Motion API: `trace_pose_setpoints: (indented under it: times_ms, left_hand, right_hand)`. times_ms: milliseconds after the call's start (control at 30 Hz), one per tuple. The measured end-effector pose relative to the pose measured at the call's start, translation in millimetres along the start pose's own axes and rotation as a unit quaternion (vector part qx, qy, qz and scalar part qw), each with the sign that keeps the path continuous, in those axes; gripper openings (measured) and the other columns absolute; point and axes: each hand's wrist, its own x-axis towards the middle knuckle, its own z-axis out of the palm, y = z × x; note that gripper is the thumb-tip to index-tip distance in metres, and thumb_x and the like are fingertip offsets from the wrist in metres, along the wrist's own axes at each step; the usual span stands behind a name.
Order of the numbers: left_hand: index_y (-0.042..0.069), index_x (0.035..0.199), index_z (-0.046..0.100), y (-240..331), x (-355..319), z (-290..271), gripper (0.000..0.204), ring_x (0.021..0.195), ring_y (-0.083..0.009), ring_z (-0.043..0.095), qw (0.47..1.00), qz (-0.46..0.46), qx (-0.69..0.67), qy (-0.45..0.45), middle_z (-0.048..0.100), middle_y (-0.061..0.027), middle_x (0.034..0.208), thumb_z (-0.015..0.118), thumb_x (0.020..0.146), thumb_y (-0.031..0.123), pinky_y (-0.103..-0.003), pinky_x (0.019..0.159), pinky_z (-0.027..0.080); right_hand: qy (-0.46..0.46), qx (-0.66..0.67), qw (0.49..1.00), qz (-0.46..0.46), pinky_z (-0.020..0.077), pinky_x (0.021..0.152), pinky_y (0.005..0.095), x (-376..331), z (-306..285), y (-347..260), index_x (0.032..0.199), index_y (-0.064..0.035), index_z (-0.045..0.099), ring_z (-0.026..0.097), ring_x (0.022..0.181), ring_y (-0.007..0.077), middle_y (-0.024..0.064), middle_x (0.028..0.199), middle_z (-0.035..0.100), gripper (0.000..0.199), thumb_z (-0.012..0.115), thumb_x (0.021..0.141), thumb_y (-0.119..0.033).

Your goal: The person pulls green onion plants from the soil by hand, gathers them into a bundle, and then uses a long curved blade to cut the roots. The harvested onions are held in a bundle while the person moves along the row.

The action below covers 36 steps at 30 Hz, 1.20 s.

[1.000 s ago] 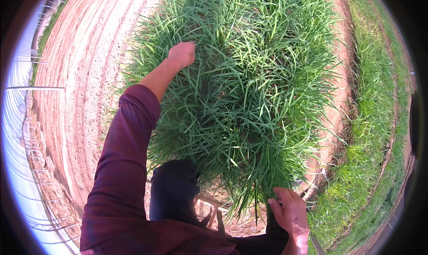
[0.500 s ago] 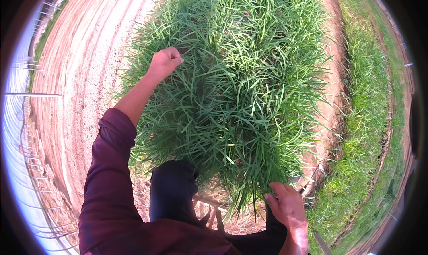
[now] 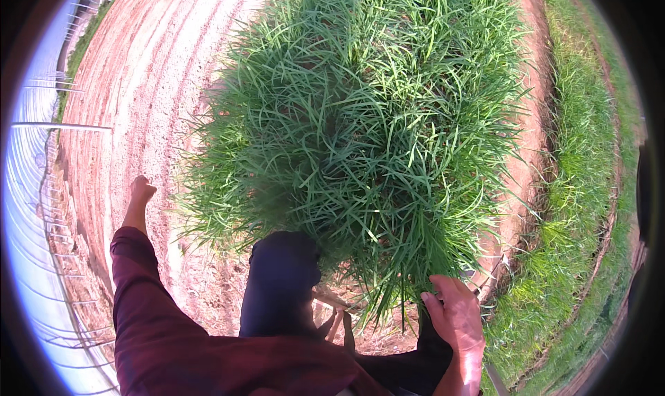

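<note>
The left arm reaches out to the left, elbow bent, with the dark red sleeve [image 3: 138, 278] pushed up and the forearm bare. Its left hand [image 3: 143, 189] is over the bare soil [image 3: 166, 63], well apart from the left edge of the bed [image 3: 535, 98]. The fingers look curled in, but the hand is too small in view to tell whether anything is in it.

The right forearm rises from the lower edge, leaning slightly left. The right hand [image 3: 456, 311] is at the bed's near right corner, its back turned up, thumb and fingers a little apart at the tips of the leaves [image 3: 374, 133]. Whether it grips any of them cannot be told.

Two hands are in view. One thick patch of leaves, too many to count, covers the bed and droops over its near edge. Two legs in dark trousers [image 3: 277, 285] are at that edge. One strip of grass [image 3: 582, 167] runs beyond the bed's right edge.
</note>
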Motion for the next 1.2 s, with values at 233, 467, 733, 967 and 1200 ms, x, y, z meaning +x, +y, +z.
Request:
trace_pose_setpoints:
  times_ms: [233, 467, 733, 967, 1200]
  left_hand:
    - [0.009, 0.112, 0.073, 52.6, -48.8, 12.3, 0.033, 0.105, -0.0404, 0.069, 0.994, -0.084, 0.0, -0.074, 0.073, -0.0224, 0.109, 0.068, 0.084, 0.026, -0.049, 0.091, 0.054]
    - [0.007, 0.1, 0.073, 143.2, -63.5, -40.0, 0.012, 0.082, -0.0287, 0.072, 0.953, 0.083, -0.271, 0.109, 0.075, -0.0125, 0.088, 0.067, 0.092, 0.014, -0.041, 0.078, 0.056]
    - [0.005, 0.085, 0.064, 284.7, -208.6, -179.1, 0.024, 0.071, -0.032, 0.065, 0.848, 0.377, -0.37, 0.036, 0.065, -0.0132, 0.077, 0.073, 0.092, 0.026, -0.044, 0.067, 0.053]
    - [0.009, 0.103, 0.063, 372.1, -348.2, -232.3, 0.019, 0.091, -0.033, 0.064, 0.664, 0.631, -0.388, 0.106, 0.062, -0.0095, 0.095, 0.072, 0.09, 0.02, -0.046, 0.077, 0.053]
    - [0.008, 0.103, 0.062, 433.2, -436.3, -255.9, 0.026, 0.099, -0.0323, 0.065, 0.608, 0.703, -0.368, 0.017, 0.064, -0.0105, 0.102, 0.07, 0.091, 0.029, -0.048, 0.083, 0.05]
  right_hand:
    - [0.008, -0.044, 0.999, -0.011, 0.0556, 0.073, 0.0485, -7.3, 13.5, -2.2, 0.113, -0.0012, 0.067, 0.068, 0.085, 0.0429, 0.0215, 0.094, 0.069, 0.031, 0.078, 0.086, -0.013]
    - [0.013, -0.064, 0.997, -0.031, 0.0566, 0.074, 0.0483, -18.3, 25.6, 3.1, 0.114, -0.0025, 0.066, 0.069, 0.086, 0.0424, 0.0207, 0.096, 0.07, 0.032, 0.077, 0.087, -0.015]
    - [0.062, -0.06, 0.993, -0.082, 0.0558, 0.073, 0.0477, -25.9, 37.7, 4.8, 0.11, -0.0039, 0.065, 0.068, 0.084, 0.0404, 0.0184, 0.094, 0.07, 0.027, 0.075, 0.089, -0.019]
    - [0.15, -0.026, 0.983, -0.105, 0.0526, 0.065, 0.0432, -20.3, 40.7, 2.4, 0.092, -0.0044, 0.069, 0.066, 0.07, 0.0352, 0.0149, 0.077, 0.067, 0.019, 0.077, 0.089, -0.022]
    - [0.225, 0.023, 0.973, -0.053, 0.0483, 0.055, 0.0389, -17.1, 30.6, -5.8, 0.08, -0.0035, 0.066, 0.058, 0.053, 0.0275, 0.0147, 0.063, 0.061, 0.019, 0.075, 0.091, -0.017]
